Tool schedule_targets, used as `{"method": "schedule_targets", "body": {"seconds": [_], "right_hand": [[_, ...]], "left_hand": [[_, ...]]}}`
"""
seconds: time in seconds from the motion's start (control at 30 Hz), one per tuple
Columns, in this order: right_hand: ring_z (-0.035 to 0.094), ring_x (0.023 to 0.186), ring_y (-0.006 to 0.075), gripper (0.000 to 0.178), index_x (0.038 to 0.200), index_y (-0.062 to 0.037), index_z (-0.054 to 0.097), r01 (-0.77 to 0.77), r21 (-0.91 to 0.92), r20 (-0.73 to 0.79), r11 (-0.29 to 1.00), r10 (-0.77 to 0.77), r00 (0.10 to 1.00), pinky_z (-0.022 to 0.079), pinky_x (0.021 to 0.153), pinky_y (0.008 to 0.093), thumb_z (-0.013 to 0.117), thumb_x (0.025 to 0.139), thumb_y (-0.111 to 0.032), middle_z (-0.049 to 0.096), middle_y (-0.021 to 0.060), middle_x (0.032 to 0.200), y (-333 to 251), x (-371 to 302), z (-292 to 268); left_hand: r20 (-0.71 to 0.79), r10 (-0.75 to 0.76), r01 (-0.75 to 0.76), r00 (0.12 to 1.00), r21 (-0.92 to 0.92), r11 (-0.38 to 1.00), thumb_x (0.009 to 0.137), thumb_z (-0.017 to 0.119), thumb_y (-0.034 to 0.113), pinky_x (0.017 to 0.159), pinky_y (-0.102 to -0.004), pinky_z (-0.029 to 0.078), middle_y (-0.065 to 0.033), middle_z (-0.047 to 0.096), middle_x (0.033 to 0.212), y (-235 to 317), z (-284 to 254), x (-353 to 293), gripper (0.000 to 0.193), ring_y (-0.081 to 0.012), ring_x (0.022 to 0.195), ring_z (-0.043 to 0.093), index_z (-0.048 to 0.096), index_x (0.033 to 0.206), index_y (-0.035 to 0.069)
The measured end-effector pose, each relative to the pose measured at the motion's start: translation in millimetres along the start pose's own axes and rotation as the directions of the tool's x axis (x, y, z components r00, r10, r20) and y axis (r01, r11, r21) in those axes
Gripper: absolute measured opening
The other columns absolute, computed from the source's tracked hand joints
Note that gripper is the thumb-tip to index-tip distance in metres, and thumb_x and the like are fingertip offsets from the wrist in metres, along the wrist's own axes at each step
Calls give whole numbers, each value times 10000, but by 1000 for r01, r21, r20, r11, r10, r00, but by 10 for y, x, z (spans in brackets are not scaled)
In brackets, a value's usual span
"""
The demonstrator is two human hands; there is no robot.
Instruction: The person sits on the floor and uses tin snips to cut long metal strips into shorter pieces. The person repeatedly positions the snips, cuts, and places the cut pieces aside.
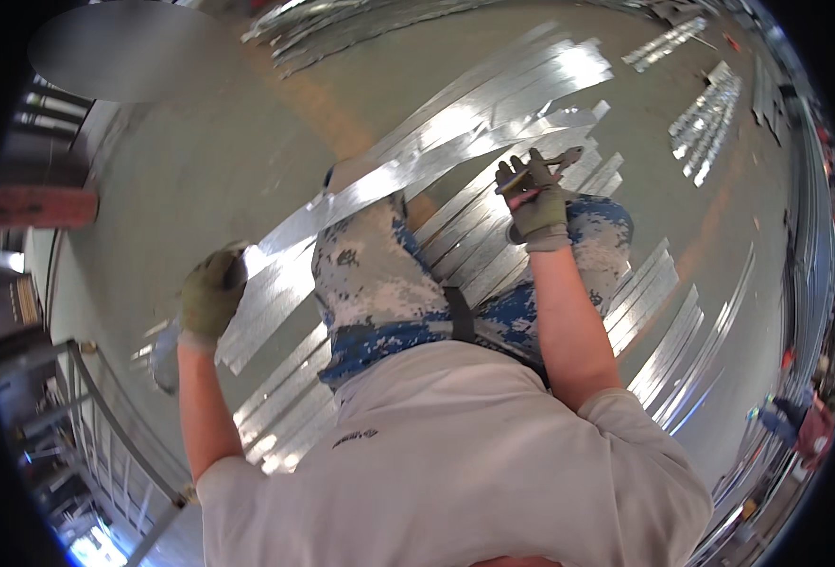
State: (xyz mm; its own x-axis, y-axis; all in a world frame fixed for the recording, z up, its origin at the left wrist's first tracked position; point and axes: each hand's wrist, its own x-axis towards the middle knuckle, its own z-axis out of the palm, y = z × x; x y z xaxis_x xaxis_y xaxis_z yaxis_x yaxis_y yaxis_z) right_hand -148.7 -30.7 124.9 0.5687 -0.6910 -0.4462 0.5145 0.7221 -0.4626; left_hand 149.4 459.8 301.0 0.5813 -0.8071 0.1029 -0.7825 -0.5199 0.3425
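Note:
My left hand (pixel 213 295), in an olive work glove, is closed round the near left end of a long shiny metal strip (pixel 294 227). The strip slants up to the right over my knee and past the stacked strips. My right hand (pixel 537 203), gloved too, is turned palm up beside my right knee. Across its palm lies a pliers-like hand tool (pixel 568 159) with reddish handles, its metal head pointing up and right. The fingers curl loosely about the handles. Under and beyond the held strip, several flat metal strips (pixel 479 222) lie side by side on the floor.
More strips (pixel 493 99) lie ahead, with long bundles (pixel 361 33) behind them. Smaller strip piles sit at the far right (pixel 707 123) and near right (pixel 658 283). A metal railing (pixel 105 425) stands at the left, below a red beam (pixel 44 206). A blurred oval covers the upper left.

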Motion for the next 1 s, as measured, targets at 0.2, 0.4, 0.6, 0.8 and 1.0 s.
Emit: {"method": "schedule_targets", "body": {"seconds": [0.2, 0.4, 0.6, 0.8, 1.0], "right_hand": [[735, 964, 234, 162, 1163, -134, 741, 75, 96, -48, 993, -70, 996, 646, 831, 406, 803, 1020, -176, 752, 60, 1043, -190, 79, 429], [686, 1089, 261, 263, 1286, -30, 691, 202, -104, 121, 974, -189, 974, 584, 909, 393, 679, 1036, -109, 716, 134, 1205, -823, 462, 10], [634, 1333, 394, 469, 1495, 126, 584, 266, 127, 165, 956, -284, 944, 451, 1261, 571, 542, 1059, -39, 659, 272, 1470, -1598, 941, -138], [643, 1342, 379, 407, 1453, 94, 622, -124, 277, 617, 953, -77, 783, 477, 1230, 559, 622, 1057, 2, 684, 228, 1456, -2160, 1008, -83], [653, 1355, 338, 501, 1464, 43, 652, 246, -55, 526, 968, -181, 831, 489, 1238, 542, 729, 1062, -246, 689, 199, 1479, -2391, 766, -288]], "left_hand": [[166, -181, 163, 969, 119, 980, 870, 815, 96, 939, -484, 614, -155, 793, 1220, -159, -261, -178, 405, -406, 1107, 750, 774, 1271, 129], [159, -144, 157, 977, -67, 985, 1002, 654, 93, 925, -501, 613, -188, 802, 1164, 255, -166, -122, 344, -416, 1053, 759, 788, 1317, 128], [288, -177, 226, 941, -150, 962, 982, 725, 266, 954, -517, 589, -177, 794, 1152, 385, 169, -42, 307, -411, 1075, 756, 759, 1265, 151], [356, -55, 133, 933, -197, 971, 944, 787, 257, 934, -484, 601, -144, 800, 1177, 111, 831, -11, 472, -376, 1071, 764, 738, 1410, 200], [159, -16, 35, 987, -119, 992, 1026, 692, 245, 901, -523, 615, -163, 799, 1140, 216, 531, 118, 327, -399, 1015, 767, 756, 1343, 194]]}}
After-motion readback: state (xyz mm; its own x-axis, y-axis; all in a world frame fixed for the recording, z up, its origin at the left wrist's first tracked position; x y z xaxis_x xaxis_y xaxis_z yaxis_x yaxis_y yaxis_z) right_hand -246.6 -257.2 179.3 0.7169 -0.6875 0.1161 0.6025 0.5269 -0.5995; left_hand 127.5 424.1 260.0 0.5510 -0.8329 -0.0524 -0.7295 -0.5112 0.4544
